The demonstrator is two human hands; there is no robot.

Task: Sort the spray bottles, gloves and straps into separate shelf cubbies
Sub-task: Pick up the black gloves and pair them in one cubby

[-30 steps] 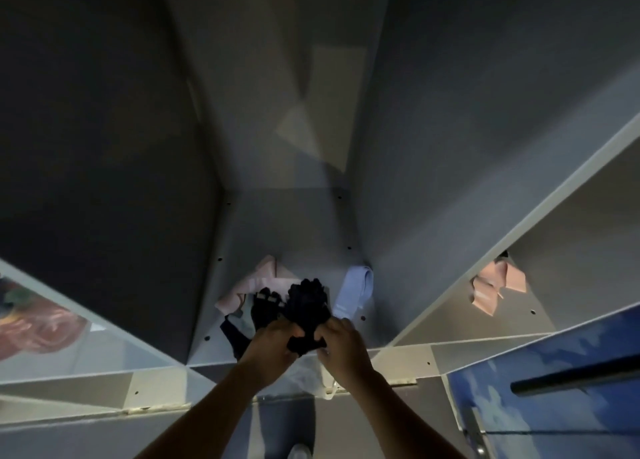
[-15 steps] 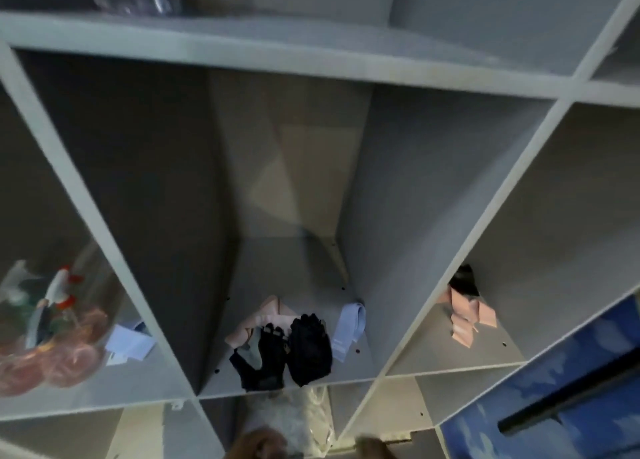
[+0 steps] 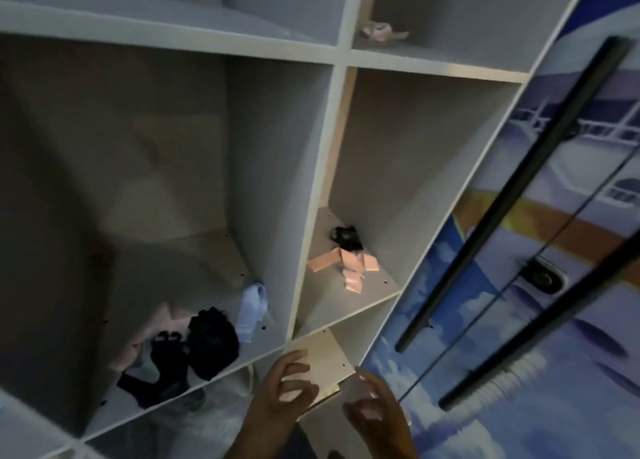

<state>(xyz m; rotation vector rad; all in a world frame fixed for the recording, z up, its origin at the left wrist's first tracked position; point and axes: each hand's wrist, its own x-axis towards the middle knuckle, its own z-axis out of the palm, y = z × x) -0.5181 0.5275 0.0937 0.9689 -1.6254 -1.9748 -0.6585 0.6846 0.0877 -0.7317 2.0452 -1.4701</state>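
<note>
Head view shows left hand (image 3: 289, 387) and right hand (image 3: 375, 412) at six o'clock, loosely curled, holding nothing. Black gloves (image 3: 194, 351) lie beside a blue strap (image 3: 252, 308) at seven o'clock; pink straps (image 3: 346, 268) share the four-o'clock cubby with another black glove (image 3: 344, 237). Best to lift out that stray glove alone, without dragging the straps.

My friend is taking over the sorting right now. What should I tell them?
Left hand and right hand: both loosely curled, holding nothing, low in front of the shelf.
Middle cubby: two black gloves lie at the front, with a pale blue strap and a pink strap.
Right cubby: pink straps with one black glove behind them.
No spray bottles in view.
Left to do: both cubbies still mix gloves and straps; separate them.
</note>
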